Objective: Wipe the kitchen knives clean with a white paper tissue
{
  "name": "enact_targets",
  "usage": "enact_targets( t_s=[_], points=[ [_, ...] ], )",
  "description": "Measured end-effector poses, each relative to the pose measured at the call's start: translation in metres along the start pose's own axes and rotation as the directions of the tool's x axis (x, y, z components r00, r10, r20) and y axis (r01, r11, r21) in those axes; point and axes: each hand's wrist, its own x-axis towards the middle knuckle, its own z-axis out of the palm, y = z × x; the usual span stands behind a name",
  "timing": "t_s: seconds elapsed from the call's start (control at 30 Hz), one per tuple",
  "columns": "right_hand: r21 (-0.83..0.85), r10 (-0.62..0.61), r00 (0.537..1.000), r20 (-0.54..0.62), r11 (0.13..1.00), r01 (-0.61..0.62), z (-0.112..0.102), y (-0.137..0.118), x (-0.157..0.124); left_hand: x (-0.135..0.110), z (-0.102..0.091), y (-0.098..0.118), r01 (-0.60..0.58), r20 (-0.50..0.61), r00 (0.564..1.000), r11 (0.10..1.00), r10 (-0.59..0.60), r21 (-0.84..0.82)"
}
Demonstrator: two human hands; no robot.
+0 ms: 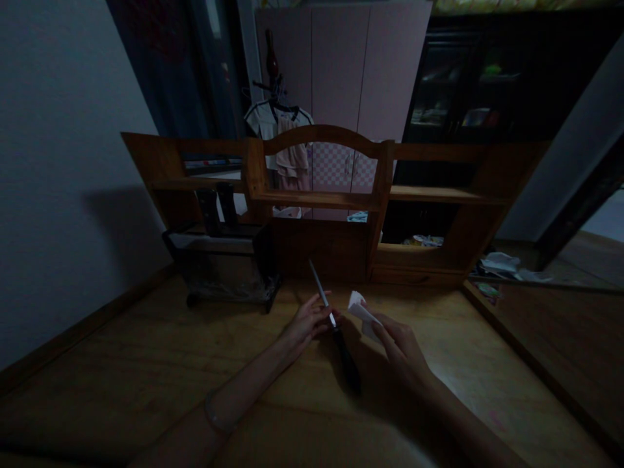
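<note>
A knife (pixel 336 328) with a thin silvery blade and a dark handle points away from me over the wooden table (pixel 146 364). My left hand (pixel 308 320) pinches it near where blade meets handle. The handle's dark end reaches back toward me. Just to the right, my right hand (pixel 400 342) is closed on a folded white tissue (pixel 363 313), held close beside the blade but apart from it.
A wooden shelf unit (pixel 331 195) stands along the table's far edge. A dark rack (pixel 219 260) with a clear bag sits at the back left. Crumpled papers (pixel 502 265) lie at the right. A pink wardrobe (pixel 341 71) and hanging clothes (pixel 285 140) are behind.
</note>
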Motion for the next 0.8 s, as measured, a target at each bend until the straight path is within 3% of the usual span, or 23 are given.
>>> enact_targets(
  t_s=[0.23, 0.5, 0.8],
  points=[
    [-0.011, 0.003, 0.999, 0.041, 1.0, -0.002, 0.0014, 0.0018, -0.0001, 0.0013, 0.0002, -0.0006, 0.002, 0.015, 1.0, 0.999, -0.002, -0.044],
    [-0.029, 0.002, 1.0, 0.025, 1.0, -0.001, 0.0006, 0.0026, 0.0008, -0.0025, 0.003, 0.0043, 0.017, 0.056, 0.998, 1.0, -0.018, 0.018],
    [0.012, 0.01, 0.998, 0.057, 1.0, -0.011, -0.0007, -0.001, 0.0005, -0.0003, 0.0022, 0.0006, -0.049, 0.077, 0.996, 0.998, 0.047, 0.028]
  ],
)
